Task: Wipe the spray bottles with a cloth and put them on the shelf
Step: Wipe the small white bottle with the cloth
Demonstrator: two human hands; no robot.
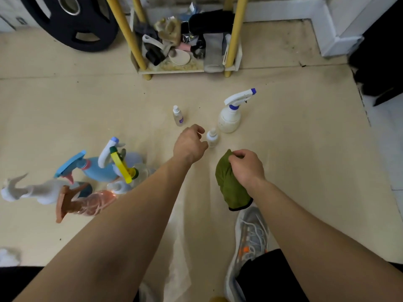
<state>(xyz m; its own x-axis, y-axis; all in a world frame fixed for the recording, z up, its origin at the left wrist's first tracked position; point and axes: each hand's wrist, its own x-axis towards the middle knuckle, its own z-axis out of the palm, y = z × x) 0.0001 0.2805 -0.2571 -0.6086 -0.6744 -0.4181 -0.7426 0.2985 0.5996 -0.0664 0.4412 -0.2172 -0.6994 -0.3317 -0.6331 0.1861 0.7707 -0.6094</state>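
So, the person is crouched over a beige floor (pixel 305 149) with both arms reaching out. The left hand (pixel 189 144) is just at the 9 o'clock side of a small white bottle (pixel 212 138) that stands upright near the middle of the view. Its fingers (pixel 199 129) are curled with the thumb apart from them, a C shape facing the bottle and not closed round it. Honestly can't tell if the thumb tip actually touches the bottle.

The right hand (pixel 246 166) sits at about 5 o'clock from that bottle, fingers pinched together on the top of a green cloth (pixel 231 184), which hangs bunched below the hand, just above a grey sneaker (pixel 250 240).

A big white spray bottle (pixel 231 117) with a blue-tipped trigger stands upright just at 1 o'clock of the small one. A little clear bottle (pixel 177 116) with a purple label stands at 11 o'clock, a bit apart.

Over at 9 o'clock of the frame there's a crowded bunch of bottles: a blue spray bottle (pixel 98 168), a yellow-trigger one (pixel 122 168), a pink see-through one (pixel 87 203) and a white one (pixel 32 190).

The shelf (pixel 185 70) with yellow posts stands at 12 o'clock, its bottom board stuffed with odds and ends. A black weight plate (pixel 72 22) leans at 11 o'clock.
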